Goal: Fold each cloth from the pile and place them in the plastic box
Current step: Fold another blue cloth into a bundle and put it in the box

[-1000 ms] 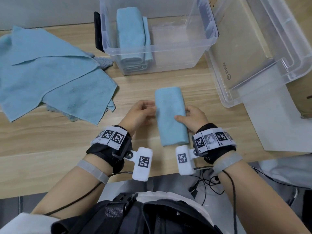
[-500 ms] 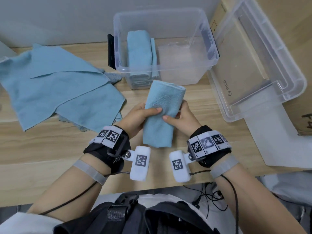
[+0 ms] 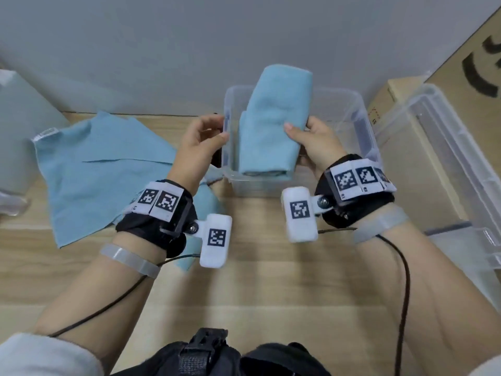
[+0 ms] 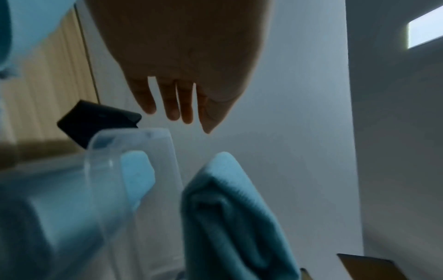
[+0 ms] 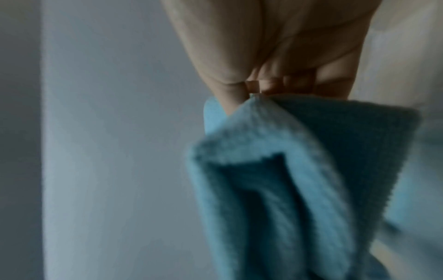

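A folded light-blue cloth [image 3: 271, 126] hangs in the air over the clear plastic box [image 3: 360, 123]. My right hand [image 3: 311, 142] grips its right edge, thumb on top; the right wrist view shows the fingers pinching the cloth [image 5: 299, 170]. My left hand [image 3: 203, 139] is just left of the cloth, fingers relaxed and holding nothing, beside the box's left wall. In the left wrist view the fingers [image 4: 172, 106] hang straight above the box rim [image 4: 134, 136], with the held cloth [image 4: 227, 217] to the right. A folded cloth [image 4: 136, 176] lies inside the box.
Unfolded blue cloths [image 3: 108, 172] lie spread on the wooden table [image 3: 271, 294] to the left. A second clear container [image 3: 447, 164] and cardboard boxes [image 3: 474, 63] stand at the right. A grey wall runs behind the box.
The folded cloth was lifted off the table and carried forward over the box. My left hand let go of it; my right hand alone holds it now.
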{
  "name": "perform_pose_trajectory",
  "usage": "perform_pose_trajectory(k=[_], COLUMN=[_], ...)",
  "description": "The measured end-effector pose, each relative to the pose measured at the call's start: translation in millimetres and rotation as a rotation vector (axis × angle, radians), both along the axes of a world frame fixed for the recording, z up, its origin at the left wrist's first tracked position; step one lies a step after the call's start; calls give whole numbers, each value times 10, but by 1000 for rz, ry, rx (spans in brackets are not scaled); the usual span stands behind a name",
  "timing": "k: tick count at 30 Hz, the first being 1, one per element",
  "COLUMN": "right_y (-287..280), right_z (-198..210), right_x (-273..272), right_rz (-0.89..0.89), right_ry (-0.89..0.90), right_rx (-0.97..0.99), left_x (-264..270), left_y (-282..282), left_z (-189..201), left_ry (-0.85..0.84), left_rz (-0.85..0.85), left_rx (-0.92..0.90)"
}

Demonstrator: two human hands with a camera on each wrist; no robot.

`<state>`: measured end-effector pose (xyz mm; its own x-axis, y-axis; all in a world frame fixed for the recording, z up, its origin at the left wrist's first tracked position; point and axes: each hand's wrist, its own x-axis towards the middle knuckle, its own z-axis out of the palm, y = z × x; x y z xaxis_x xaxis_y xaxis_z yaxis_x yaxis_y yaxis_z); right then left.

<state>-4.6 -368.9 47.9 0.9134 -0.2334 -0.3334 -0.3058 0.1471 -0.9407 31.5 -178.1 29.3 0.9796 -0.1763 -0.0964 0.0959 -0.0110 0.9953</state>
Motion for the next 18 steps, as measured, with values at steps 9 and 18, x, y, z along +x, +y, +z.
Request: perform_pose_trajectory(k=[9,18], right_y=[8,-14], right_z=[-462,-605], right_x=[840,1001], right_rz=[242,346], right_ry=[464,502], right_rx=[-164,-278], left_x=[290,236], left_y=[21,-1], left_z=[-594,-663], left_ry=[-19,-93], left_rz=[-332,-347], left_rx=[275,334])
